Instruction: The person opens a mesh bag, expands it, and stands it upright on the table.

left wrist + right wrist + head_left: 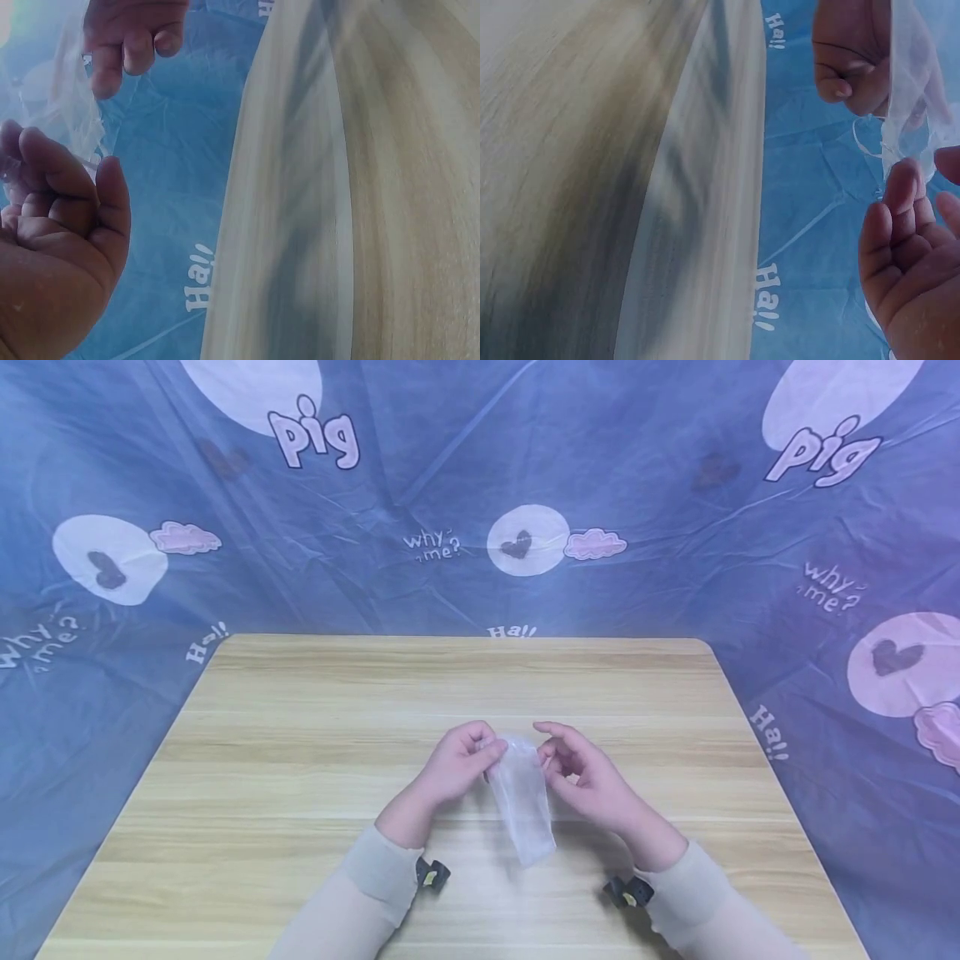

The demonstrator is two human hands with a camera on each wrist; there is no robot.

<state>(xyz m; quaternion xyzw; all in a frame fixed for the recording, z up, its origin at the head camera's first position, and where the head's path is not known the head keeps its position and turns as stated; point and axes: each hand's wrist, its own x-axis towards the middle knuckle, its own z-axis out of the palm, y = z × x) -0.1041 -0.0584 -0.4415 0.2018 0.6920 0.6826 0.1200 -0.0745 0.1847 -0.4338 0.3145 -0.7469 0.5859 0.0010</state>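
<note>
A small sheer white bag [525, 806] hangs in front of me, its lower end above the tabletop. My left hand [457, 762] pinches its upper left edge between thumb and fingers. At the bag's right edge is my right hand [588, 777], index finger stretched out and the other fingers loosely bent, fingertips right at the sheer material. The right wrist view shows a thin loop of cord [865, 139] beside the bag's [907, 75] ruffled end. In the left wrist view the right hand [139, 37] faces the left hand [60, 225] across the bag.
The hands are over a light wood-grain table [300, 693]. A blue printed cloth [420, 460] surrounds its back and sides. Small black devices [432, 875] are worn at both wrists.
</note>
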